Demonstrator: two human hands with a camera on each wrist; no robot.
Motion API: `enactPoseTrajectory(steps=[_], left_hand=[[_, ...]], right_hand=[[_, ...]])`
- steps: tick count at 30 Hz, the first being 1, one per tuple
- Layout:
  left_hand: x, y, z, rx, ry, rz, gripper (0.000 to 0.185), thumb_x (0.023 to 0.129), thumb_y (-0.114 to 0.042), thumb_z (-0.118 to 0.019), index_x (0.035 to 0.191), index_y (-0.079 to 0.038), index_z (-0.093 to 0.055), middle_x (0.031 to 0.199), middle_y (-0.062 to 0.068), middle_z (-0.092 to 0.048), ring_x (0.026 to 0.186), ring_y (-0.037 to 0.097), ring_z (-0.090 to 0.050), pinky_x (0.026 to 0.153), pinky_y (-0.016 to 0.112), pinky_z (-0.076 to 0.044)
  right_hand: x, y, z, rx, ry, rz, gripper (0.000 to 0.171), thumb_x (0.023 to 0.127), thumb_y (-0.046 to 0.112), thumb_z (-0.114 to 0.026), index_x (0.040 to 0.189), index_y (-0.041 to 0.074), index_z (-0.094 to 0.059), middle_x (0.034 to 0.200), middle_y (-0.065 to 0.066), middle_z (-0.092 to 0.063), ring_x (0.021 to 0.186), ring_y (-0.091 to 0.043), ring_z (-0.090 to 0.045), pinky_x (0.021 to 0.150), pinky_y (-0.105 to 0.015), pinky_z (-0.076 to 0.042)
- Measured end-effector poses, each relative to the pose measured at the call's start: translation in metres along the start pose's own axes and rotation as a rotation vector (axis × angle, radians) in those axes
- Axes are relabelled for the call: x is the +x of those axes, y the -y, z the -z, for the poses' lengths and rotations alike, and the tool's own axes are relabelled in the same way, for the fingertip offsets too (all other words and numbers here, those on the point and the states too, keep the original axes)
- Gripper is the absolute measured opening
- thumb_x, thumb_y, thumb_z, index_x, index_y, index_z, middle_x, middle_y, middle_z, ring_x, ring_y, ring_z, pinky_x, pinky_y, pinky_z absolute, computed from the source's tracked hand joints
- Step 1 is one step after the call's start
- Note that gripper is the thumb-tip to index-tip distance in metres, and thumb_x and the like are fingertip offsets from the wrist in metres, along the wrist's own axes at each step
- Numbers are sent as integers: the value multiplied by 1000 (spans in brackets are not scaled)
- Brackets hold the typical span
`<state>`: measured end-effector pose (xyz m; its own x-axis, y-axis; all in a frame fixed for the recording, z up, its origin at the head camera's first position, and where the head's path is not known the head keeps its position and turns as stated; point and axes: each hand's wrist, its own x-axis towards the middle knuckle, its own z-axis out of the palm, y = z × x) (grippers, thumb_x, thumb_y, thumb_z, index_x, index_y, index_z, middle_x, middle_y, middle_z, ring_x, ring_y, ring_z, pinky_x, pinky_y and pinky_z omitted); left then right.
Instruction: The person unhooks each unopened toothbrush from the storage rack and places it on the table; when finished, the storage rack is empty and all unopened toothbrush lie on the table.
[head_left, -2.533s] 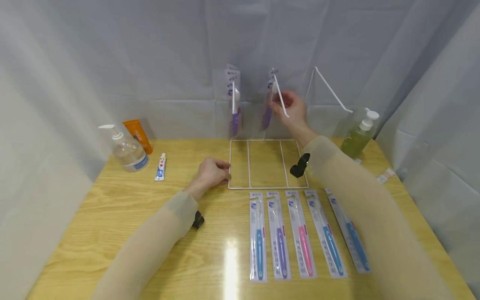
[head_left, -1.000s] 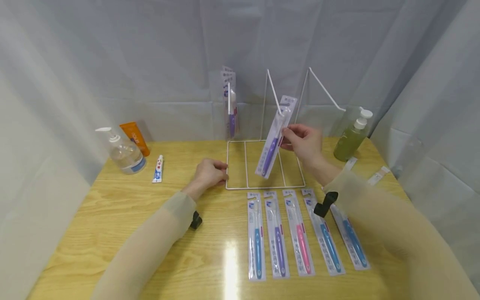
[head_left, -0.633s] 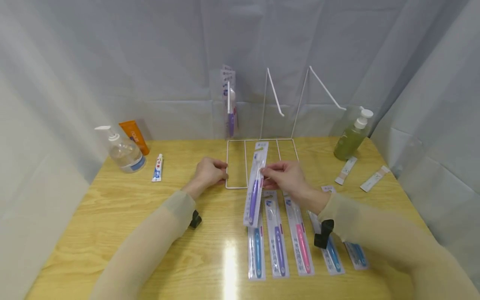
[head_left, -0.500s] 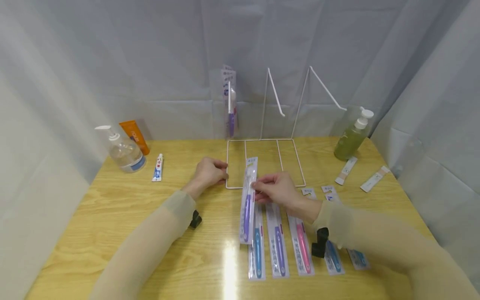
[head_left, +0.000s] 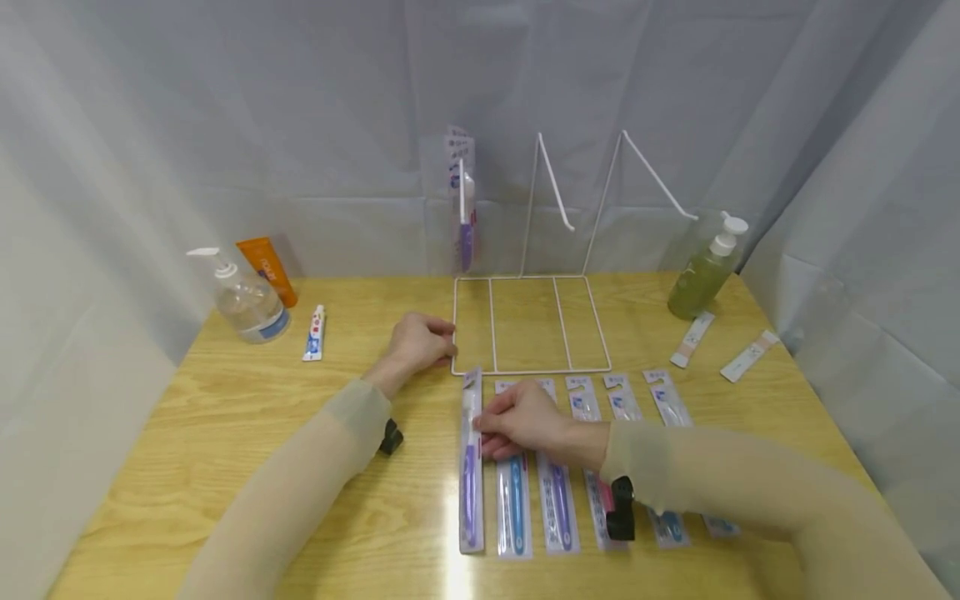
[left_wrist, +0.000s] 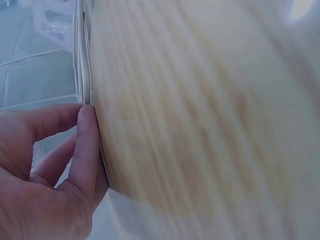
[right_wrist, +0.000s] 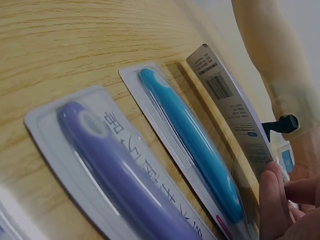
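Note:
My left hand [head_left: 420, 342] pinches the left edge of a white wire display rack [head_left: 492, 325]; the left wrist view shows thumb and finger together at the wire. My right hand [head_left: 521, 421] pinches the right edge of a packaged purple toothbrush [head_left: 470, 492], left of a row of packaged toothbrushes. In the right wrist view that pack's barcoded back [right_wrist: 227, 100] tilts up, beside a blue toothbrush [right_wrist: 192, 140] and a purple one [right_wrist: 120, 165]. Packaged toothbrushes [head_left: 467, 208] hang on the rack's left hook. The middle hook [head_left: 555, 183] and right hook [head_left: 660, 177] are bare.
Left on the wooden table [head_left: 360, 508] stand a clear pump bottle [head_left: 251, 308] and an orange tube [head_left: 267, 271], with a small toothpaste tube [head_left: 314, 333] nearby. A green pump bottle [head_left: 701, 279] and two sachets [head_left: 692, 340] are at the right. Grey curtain [head_left: 330, 125] hangs behind.
My right hand has taken the purple toothbrush pack off the middle hook and brought it down and left, to the row's left end. My left hand stays at the rack.

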<state>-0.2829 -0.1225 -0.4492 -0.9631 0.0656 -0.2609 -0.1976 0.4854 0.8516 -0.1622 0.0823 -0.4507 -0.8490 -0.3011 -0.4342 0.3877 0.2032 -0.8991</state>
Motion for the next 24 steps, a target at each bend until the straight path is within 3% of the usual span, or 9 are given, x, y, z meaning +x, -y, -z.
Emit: enactPoseTrajectory(steps=[11, 24], left_hand=[[1, 0, 0, 1, 7, 19, 47, 90, 5, -81, 136, -3, -79, 125, 20, -80, 86, 14, -75, 76, 22, -72], [4, 0, -1, 2, 13, 38, 49, 90, 6, -82, 138, -3, -78, 129, 22, -79, 90, 17, -77, 78, 23, -73]], right_hand=[[-2, -3, 0, -54, 9, -20, 15, 101, -1, -77, 113, -9, -78, 86, -22, -83, 58, -10, -75, 56, -23, -69], [-10, -3, 10, -75, -9, -16, 20, 98, -2, -77, 116, -11, -79, 89, -21, -84, 60, -12, -76, 60, -28, -72]])
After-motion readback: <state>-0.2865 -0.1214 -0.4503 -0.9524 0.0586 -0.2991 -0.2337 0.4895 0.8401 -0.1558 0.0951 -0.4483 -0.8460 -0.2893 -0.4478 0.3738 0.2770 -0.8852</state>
